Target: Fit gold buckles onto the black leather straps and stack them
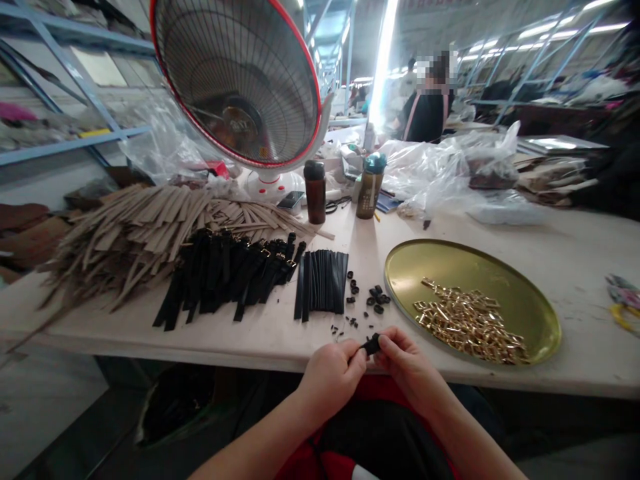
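At the table's front edge, my left hand point(334, 373) and my right hand point(401, 357) pinch a short black strap point(371, 345) between them. Its far details are hidden by my fingers. Just beyond lie several small black loops point(377, 299) and tiny dark scraps point(353, 322). A row of flat black strips point(323, 283) is laid side by side left of the loops. Right of my hands, gold buckles point(467, 320) are heaped in a round gold-coloured tray point(543, 317). Further left, black straps with gold buckles point(225, 273) lie in a pile.
A large heap of beige strips point(135, 230) covers the table's left side. Behind stand a round red-rimmed heater point(240, 87), a brown bottle point(315, 193) and a teal-lidded bottle point(370, 187). Pliers point(624, 300) lie at far right. A person point(427, 110) is in the background.
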The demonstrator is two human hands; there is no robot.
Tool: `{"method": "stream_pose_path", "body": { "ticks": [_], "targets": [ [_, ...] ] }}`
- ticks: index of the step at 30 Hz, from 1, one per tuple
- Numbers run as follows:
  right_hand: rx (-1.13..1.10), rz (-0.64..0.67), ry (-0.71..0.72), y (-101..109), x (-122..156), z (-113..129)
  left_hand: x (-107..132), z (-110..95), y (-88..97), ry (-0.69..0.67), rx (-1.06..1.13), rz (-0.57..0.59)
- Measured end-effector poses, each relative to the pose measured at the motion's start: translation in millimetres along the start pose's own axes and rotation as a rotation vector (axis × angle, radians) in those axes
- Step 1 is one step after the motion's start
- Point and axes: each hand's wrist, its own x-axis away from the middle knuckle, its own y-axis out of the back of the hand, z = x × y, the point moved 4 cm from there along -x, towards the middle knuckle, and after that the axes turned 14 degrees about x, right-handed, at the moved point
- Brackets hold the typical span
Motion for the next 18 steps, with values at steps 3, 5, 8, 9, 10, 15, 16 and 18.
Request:
{"method": "stream_pose_path", "body": {
  "ticks": [3,5,8,9,10,15,16,18],
  "targets": [
    [-0.050,-0.060,0.036,-2,3,2,0,0,-1.3,0.012,0.041,-0.055],
    [-0.089,-0.074,0.059,-3,4,2,1,-1,-2.1,0.006,0.064,-0.066],
    [-0.143,-0.043,0.065,-7,5,2,3,-2,-3.9,-0.010,0.108,-0.072],
    [-0.168,-0.030,0.060,-9,5,2,4,-3,-4.4,-0.011,0.130,-0.083],
    [-0.196,-0.022,0.055,-10,5,1,5,-3,-4.8,-0.011,0.152,-0.099],
    [-0.292,0.037,0.026,-13,10,1,10,-3,-3.3,-0.028,0.132,-0.122],
    [-0.295,0.064,0.004,-13,12,1,11,-3,-2.0,-0.034,0.098,-0.110],
    [-0.308,0.114,-0.037,-13,16,1,14,-4,1.1,-0.046,0.034,-0.093]
  ]
}}
